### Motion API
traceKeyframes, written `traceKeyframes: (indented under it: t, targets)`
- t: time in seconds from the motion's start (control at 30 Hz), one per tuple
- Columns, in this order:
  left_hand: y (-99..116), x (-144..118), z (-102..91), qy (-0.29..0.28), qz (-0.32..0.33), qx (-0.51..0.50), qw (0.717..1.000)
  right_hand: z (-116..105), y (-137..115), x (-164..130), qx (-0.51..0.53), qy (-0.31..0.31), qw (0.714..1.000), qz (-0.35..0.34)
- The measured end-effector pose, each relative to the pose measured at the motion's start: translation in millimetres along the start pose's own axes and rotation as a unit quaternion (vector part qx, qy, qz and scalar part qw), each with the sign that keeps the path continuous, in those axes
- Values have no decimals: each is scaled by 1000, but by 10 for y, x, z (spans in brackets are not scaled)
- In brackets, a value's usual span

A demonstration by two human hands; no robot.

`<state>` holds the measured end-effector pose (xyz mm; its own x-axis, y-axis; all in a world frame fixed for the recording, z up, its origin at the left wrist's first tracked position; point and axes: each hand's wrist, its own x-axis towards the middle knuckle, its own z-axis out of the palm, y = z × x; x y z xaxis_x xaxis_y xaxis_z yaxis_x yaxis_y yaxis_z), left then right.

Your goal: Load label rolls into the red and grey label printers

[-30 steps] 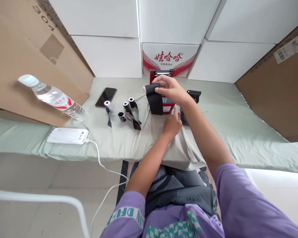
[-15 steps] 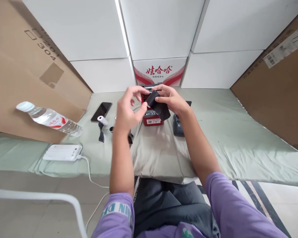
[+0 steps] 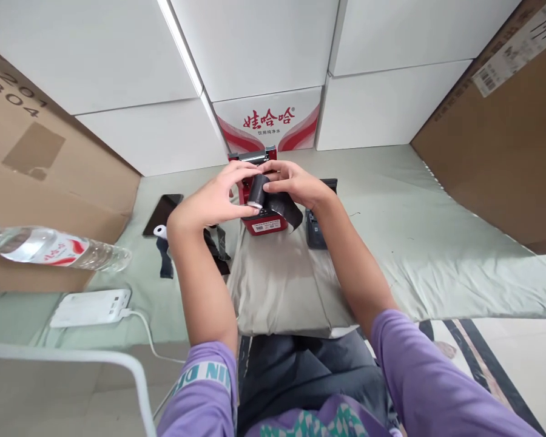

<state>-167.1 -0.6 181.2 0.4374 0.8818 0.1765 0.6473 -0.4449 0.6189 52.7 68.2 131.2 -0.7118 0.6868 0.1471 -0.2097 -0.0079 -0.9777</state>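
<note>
Between my hands, above an open red and black device [image 3: 264,226] that looks like a small label printer, is a small black roll [image 3: 257,190] with a pale end and a loose black flap hanging to the right. My left hand [image 3: 218,195] grips the roll with its thumb at the lower end and its fingers over the top. My right hand [image 3: 295,182] pinches the roll's right side where the flap comes off. The device's raised lid [image 3: 253,156] shows behind my fingers; its inside is mostly hidden by hands and roll.
Left on the cloth are a phone [image 3: 162,215], a small white roll [image 3: 160,231], black strips [image 3: 218,246], a water bottle [image 3: 59,246] and a cabled power bank [image 3: 90,308]. A dark device [image 3: 316,233] sits near my right wrist. Cartons [image 3: 491,139] flank white boxes [image 3: 264,48].
The view has shifted, so the surroundings sit further left. My left hand has closed in on the roll, which now stands more upright over the red device. My right hand keeps its hold.
</note>
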Motion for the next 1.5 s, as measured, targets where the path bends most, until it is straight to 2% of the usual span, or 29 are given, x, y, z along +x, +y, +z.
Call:
traceKeyframes:
  t: [0.13, 0.3, 0.4, 0.53, 0.7, 0.83, 0.93, 1.1, 1.27, 1.5]
  targets:
    - [-186, 47, -7, 43, -2, -29, 999, 7, 3, 0, 15, 23, 1000, 13]
    - [-414, 90, 12, 93, -51, -125, 986, -61, -59, -65, -55, 90, 993, 56]
    - [-430, 91, 3, 119, -98, -167, 974, -105, -110, -117, -100, 112, 986, 67]
    - [-421, 84, -14, 153, -163, -170, 960, -136, -190, -181, -158, 134, 974, 88]
    - [-505, 123, -9, 166, -258, -205, 929, -146, -243, -210, -205, 92, 967, 122]
    - [-537, 170, 23, 176, -292, -233, 911, -150, -206, -186, -230, 122, 958, 116]
    - [-527, 178, 43, 162, -311, -237, 906, -164, -180, -180, -220, 150, 958, 104]
    - [-539, 189, 66, 138, -333, -235, 903, -180, -199, -210, -216, 165, 959, 80]
    - [-586, 219, 104, 142, -341, -239, 898, -180, -238, -229, -238, 165, 955, 72]
    - [-598, 220, 123, 173, -243, -249, 922, -257, -302, -296, -258, 193, 945, 56]
